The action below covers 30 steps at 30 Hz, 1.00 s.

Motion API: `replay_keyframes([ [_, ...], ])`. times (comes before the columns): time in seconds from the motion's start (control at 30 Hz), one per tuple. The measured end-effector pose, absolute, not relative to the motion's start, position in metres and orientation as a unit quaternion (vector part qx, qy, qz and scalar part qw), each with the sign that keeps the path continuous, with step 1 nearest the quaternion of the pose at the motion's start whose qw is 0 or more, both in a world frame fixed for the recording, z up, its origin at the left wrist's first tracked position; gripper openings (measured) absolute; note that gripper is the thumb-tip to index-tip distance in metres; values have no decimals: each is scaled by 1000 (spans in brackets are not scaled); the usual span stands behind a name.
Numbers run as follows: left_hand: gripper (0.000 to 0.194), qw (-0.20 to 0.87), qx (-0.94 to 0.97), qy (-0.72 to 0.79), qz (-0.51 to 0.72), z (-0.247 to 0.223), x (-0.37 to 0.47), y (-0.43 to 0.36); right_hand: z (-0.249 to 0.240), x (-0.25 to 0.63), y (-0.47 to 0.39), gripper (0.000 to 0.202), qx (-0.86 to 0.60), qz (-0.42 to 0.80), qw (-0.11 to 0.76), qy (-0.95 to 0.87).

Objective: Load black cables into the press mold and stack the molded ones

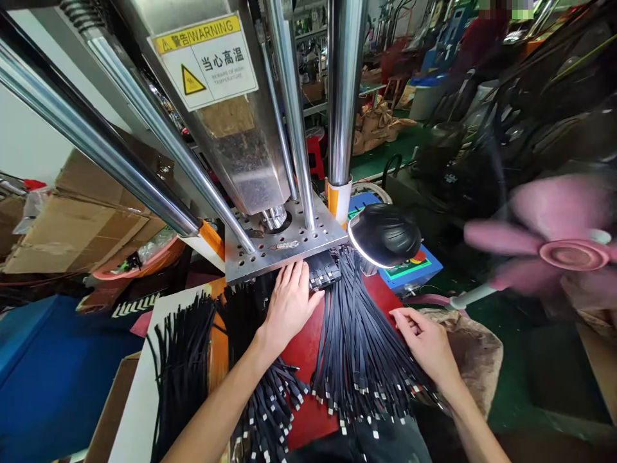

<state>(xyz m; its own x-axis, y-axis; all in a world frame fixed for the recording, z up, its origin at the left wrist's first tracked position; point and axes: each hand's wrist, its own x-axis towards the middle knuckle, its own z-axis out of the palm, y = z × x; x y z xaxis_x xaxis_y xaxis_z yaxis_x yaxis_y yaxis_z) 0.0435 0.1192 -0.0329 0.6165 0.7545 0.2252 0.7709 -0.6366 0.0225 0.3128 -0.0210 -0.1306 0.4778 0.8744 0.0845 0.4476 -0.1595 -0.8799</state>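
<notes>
Under the front edge of a drilled metal plate point(289, 252), my left hand point(290, 302) reaches in with its fingertips hidden by the plate or at its edge, beside a black block point(324, 273). What those fingers touch is hidden. A fan of black cables point(361, 341) with metal-tipped ends spreads over the red surface point(306, 341). My right hand point(421, 334) is at the right edge of the cables, its fingers curled together; anything between them is too small to name. More black cables point(270, 399) lie below my left hand, and another bundle point(186, 360) lies at the left.
A metal press head point(241, 148) with a warning label and shiny rods stands above the plate. A black lamp point(385, 235) sits over a blue control box point(414, 273). To the right is a pink fan point(571, 254); cardboard boxes point(81, 225) and a blue box point(62, 366) are left.
</notes>
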Motion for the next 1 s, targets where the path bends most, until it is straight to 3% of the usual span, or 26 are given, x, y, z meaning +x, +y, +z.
replay_keyframes([
  [0.37,78,51,-892,-439,-97,-44,51,104,-129,314,-22,48,-723,234,465,-454],
  [0.63,41,-238,-830,-417,-283,-25,14,41,-133,315,-24,48,-731,229,466,-442],
  [0.77,23,-364,-743,-504,-246,-48,-1,5,-138,318,-26,45,-738,234,461,-433],
  [1.0,25,-427,-732,-512,-141,-69,11,9,-142,319,-29,43,-745,238,462,-417],
])
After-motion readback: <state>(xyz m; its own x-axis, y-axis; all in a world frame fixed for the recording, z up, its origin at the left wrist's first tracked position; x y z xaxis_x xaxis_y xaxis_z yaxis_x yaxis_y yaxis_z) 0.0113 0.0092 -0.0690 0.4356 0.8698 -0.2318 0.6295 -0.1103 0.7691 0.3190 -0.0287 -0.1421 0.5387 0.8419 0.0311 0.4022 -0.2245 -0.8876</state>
